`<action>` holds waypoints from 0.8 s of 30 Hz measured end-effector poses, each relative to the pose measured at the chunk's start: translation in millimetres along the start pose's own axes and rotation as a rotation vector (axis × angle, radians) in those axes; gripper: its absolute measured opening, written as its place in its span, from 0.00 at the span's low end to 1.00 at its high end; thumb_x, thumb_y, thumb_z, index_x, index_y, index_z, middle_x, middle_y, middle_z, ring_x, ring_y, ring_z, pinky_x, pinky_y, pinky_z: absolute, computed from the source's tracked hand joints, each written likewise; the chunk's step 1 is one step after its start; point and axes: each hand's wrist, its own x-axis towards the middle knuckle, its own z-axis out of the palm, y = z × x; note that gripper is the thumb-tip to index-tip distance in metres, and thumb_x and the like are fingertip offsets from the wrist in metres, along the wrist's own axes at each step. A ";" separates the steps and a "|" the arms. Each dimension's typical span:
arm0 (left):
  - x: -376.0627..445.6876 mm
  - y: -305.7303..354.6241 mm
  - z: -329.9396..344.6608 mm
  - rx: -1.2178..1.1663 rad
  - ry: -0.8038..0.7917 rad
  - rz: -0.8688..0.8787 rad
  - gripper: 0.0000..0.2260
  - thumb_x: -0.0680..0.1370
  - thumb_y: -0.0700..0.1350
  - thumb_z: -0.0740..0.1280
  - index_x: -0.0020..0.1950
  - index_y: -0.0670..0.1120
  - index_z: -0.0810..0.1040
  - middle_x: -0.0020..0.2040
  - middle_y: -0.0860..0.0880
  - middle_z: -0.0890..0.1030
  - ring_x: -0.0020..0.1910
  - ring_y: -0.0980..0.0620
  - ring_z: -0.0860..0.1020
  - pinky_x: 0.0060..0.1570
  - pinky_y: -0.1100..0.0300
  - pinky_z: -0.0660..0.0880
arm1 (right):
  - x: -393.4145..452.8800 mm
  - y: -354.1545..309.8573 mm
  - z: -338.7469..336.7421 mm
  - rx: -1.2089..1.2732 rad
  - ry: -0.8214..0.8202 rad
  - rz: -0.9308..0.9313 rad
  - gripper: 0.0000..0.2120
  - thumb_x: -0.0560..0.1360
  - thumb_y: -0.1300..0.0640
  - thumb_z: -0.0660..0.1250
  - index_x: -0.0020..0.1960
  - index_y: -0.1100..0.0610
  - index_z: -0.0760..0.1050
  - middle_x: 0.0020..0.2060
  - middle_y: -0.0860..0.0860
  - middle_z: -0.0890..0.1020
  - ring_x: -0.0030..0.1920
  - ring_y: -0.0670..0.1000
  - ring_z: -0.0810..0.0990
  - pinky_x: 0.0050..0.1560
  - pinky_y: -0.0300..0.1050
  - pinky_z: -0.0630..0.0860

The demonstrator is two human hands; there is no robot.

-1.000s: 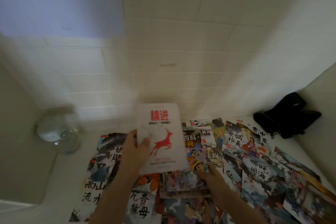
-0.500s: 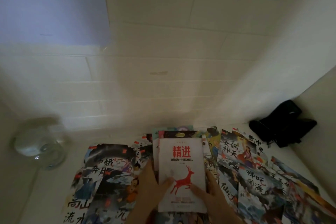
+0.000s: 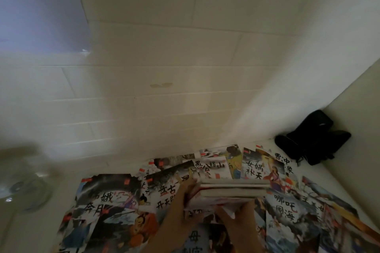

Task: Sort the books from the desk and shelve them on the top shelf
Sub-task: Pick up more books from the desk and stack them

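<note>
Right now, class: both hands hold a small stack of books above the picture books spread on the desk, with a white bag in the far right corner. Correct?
Not quite: the head view shows a black bag. Both hands, left and right, do hold the stack of books above the spread picture books.

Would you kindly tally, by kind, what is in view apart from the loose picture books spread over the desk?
Hands: 2, the left hand and the right hand, both holding the stack
Stack of books: 1
Black pouch: 1
Blurred round object: 1
Total: 5
The loose picture books overlap too much to count.
</note>
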 end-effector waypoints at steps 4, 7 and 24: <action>5.4 -3.9 15.4 0.035 0.089 -0.040 0.22 0.77 0.32 0.65 0.64 0.56 0.69 0.63 0.51 0.74 0.53 0.55 0.79 0.42 0.60 0.80 | -3.6 -4.8 0.6 -0.039 -0.011 0.055 0.43 0.60 0.54 0.80 0.69 0.63 0.63 0.51 0.51 0.77 0.48 0.48 0.78 0.47 0.41 0.77; 8.8 -9.3 12.9 0.107 0.105 0.010 0.29 0.71 0.45 0.76 0.66 0.56 0.65 0.68 0.57 0.68 0.58 0.66 0.76 0.56 0.58 0.77 | 7.9 -4.2 -1.7 -0.027 0.055 -0.017 0.47 0.67 0.72 0.73 0.77 0.54 0.51 0.64 0.46 0.70 0.58 0.43 0.73 0.46 0.29 0.77; 1.7 11.9 16.9 0.312 0.231 0.004 0.18 0.72 0.54 0.68 0.54 0.65 0.61 0.46 0.59 0.74 0.46 0.62 0.73 0.54 0.58 0.74 | 13.7 6.5 -18.0 -0.160 0.055 -0.061 0.41 0.74 0.62 0.71 0.78 0.50 0.51 0.59 0.33 0.70 0.56 0.43 0.74 0.57 0.38 0.76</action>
